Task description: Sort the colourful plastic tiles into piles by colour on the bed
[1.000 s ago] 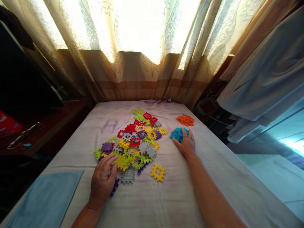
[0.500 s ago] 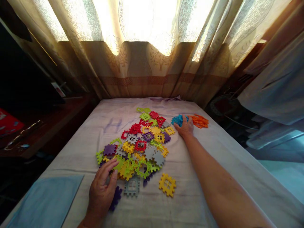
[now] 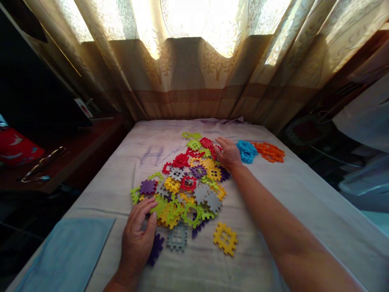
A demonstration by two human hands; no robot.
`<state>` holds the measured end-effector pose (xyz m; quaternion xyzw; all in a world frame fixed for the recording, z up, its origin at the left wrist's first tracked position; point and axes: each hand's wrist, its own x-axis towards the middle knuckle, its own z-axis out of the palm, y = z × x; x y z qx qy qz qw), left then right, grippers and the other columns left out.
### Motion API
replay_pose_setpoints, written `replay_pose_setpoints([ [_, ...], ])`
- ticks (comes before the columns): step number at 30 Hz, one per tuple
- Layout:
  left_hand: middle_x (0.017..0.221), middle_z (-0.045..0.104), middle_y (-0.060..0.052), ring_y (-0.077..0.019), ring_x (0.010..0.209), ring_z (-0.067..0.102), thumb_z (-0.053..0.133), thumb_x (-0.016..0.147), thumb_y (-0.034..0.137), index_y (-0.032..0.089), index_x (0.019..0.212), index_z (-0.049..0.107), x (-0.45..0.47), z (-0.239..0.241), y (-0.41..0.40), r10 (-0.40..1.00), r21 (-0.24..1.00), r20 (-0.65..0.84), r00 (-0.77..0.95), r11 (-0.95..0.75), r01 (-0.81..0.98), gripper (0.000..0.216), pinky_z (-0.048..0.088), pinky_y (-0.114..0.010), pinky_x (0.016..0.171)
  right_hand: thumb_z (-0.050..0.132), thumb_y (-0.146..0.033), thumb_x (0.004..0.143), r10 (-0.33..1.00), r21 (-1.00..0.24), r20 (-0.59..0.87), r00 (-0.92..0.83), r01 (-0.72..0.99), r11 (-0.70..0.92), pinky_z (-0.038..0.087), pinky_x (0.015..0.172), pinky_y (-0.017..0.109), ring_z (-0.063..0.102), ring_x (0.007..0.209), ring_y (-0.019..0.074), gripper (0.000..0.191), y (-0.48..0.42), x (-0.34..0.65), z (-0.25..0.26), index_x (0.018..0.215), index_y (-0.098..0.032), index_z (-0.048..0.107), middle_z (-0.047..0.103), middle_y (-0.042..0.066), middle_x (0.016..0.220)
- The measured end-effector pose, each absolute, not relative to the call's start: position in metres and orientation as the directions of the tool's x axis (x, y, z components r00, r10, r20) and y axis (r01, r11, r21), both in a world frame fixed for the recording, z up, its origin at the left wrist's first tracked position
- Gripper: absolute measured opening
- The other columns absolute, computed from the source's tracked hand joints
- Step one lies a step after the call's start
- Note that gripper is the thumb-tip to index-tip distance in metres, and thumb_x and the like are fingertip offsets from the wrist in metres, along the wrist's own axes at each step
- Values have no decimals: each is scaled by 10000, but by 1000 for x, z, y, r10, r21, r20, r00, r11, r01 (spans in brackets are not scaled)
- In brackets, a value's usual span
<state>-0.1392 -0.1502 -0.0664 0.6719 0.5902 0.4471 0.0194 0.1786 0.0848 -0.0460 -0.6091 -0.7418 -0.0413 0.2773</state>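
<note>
Jumbled pieces [image 3: 202,194] are red, yellow, lime, grey and purple, one heap [image 3: 246,151] blue, another heap [image 3: 269,152] orange.

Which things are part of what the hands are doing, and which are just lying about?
Probably part of it:
- mixed pile of colored pieces
- blue pieces
- orange pieces
- lone yellow piece

Seem just there:
- light-blue flat thing
- red patterned thing
- curtains

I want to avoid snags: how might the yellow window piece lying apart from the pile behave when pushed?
The yellow piece looks like thin plastic, so probably stiff and light. Lying flat, it would likely slide rather than roll, though its notched edges might snag the sheet.
</note>
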Motion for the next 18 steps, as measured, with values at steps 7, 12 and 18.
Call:
replay_pose_setpoints([
  [7, 1215, 690, -23, -239, 1216, 587, 525, 915, 321, 292, 1079, 655, -139, -72, -150, 820, 545, 549, -160, -206, 813, 212, 292, -559, 1161, 419, -545, 936, 986, -307, 147, -77, 944, 120, 437, 1034, 432, 551, 1237, 288, 558, 142, 134, -51, 1385, -242, 551, 585, 118, 1375],
  [12, 1243, 675, -40, -240, 1228, 576, 520, 917, 340, 294, 1108, 648, -140, -76, -150, 839, 595, 512, -186, -190, 781, 235, 346, -541, 1127, 500, -576, 895, 939, -301, 70, -336, 891, 341, 412, 1075, 442, 504, 1310, 289, 536, 134, 115, -51, 1355, -314, 587, 547, 31, 1444],
  [18, 1217, 687, -44, -241, 1206, 590, 524, 911, 362, 280, 1067, 672, -139, -76, -148, 821, 600, 533, -205, -195, 776, 231, 317, -548, 1153, 533, -528, 891, 789, -500, 75, -610, 661, 559, 461, 1023, 374, 619, 1173, 262, 466, 86, 100, -44, 1254, -274, 675, 677, 23, 1279],
])
